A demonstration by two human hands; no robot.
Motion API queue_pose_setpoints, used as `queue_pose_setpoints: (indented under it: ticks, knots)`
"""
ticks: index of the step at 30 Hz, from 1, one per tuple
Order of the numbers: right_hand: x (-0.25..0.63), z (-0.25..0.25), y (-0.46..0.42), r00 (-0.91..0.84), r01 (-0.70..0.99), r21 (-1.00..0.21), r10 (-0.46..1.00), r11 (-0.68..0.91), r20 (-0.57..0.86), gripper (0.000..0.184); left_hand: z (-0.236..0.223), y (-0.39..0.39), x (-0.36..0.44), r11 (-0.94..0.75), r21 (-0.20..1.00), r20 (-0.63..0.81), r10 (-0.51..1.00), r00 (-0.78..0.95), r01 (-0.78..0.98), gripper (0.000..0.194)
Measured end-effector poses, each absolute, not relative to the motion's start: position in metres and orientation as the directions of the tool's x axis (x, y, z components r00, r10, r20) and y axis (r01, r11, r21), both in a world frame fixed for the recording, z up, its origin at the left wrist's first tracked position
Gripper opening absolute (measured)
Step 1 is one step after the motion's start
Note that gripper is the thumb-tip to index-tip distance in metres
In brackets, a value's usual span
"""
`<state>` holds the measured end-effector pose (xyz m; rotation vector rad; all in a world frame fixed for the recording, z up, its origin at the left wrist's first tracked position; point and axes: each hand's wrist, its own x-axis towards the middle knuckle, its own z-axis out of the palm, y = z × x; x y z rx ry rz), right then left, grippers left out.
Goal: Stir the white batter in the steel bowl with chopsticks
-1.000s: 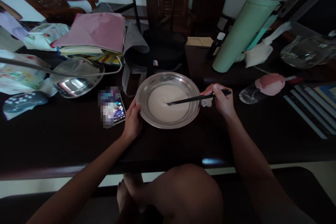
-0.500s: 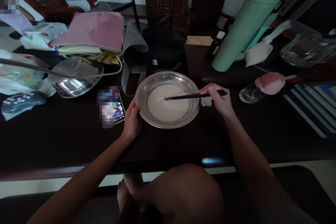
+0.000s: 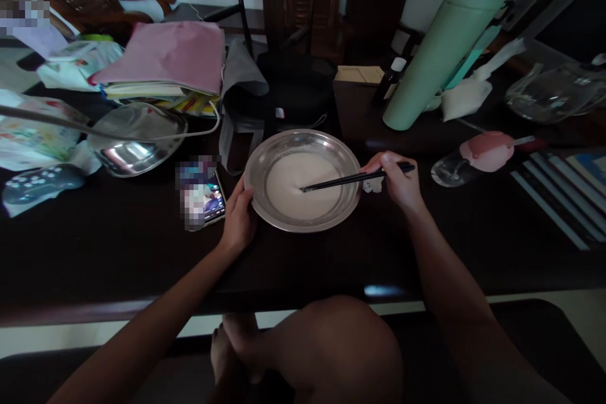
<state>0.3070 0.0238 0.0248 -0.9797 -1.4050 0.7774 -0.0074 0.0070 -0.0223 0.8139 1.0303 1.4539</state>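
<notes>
A wide metal bowl stands on the dark table, holding a pale, creamy batter. My left hand grips the bowl's left rim, thumb over the edge and fingers beneath. Black chopsticks are pinched in my right hand, which hovers past the bowl's right rim. Their tips dip into the batter near its middle. A crumpled white tissue lies under the chopsticks, beside the rim. Just left of my left hand lies a lit phone, partly blurred out.
Behind the phone sits a second steel bowl. A tall green thermos stands at back right, with a pink-lidded cup and stacked books nearer. Black bag behind the bowl; game controller at left.
The chopsticks have kept circling in the batter: their tips went up and left, then came back down and right. My right hand shifted slightly with them; my left hand stayed on the rim.
</notes>
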Motion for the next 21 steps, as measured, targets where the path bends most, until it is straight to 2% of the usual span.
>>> queue_pose_setpoints:
  ticks: [3,8,13,17,21]
  knots:
    - [0.3064,0.0256,0.0238,-0.011,0.139,-0.904,0.914,0.403,0.406,0.045,-0.0230,0.0074,-0.0064,-0.008,0.922,-0.055,0.987,-0.152,-0.387,0.043]
    - [0.3079,0.0264,0.0246,0.093,0.129,-0.911,0.910,0.391,0.404,0.049,-0.0269,0.0076,-0.0077,-0.008,0.922,-0.057,0.986,-0.158,-0.387,0.042]
    - [0.3071,0.0257,0.0245,0.001,0.158,-0.902,0.913,0.402,0.407,0.047,-0.0207,0.0063,-0.0074,-0.024,0.939,-0.029,0.989,-0.148,-0.344,0.037]
    - [0.3075,0.0255,0.0245,0.090,0.147,-0.901,0.902,0.407,0.422,0.047,-0.0184,0.0059,-0.0059,-0.015,0.937,-0.043,0.987,-0.155,-0.350,0.040]
    - [0.3074,0.0254,0.0243,0.020,0.118,-0.906,0.912,0.406,0.411,0.047,-0.0196,0.0061,-0.0058,-0.009,0.928,-0.048,0.989,-0.141,-0.373,0.043]
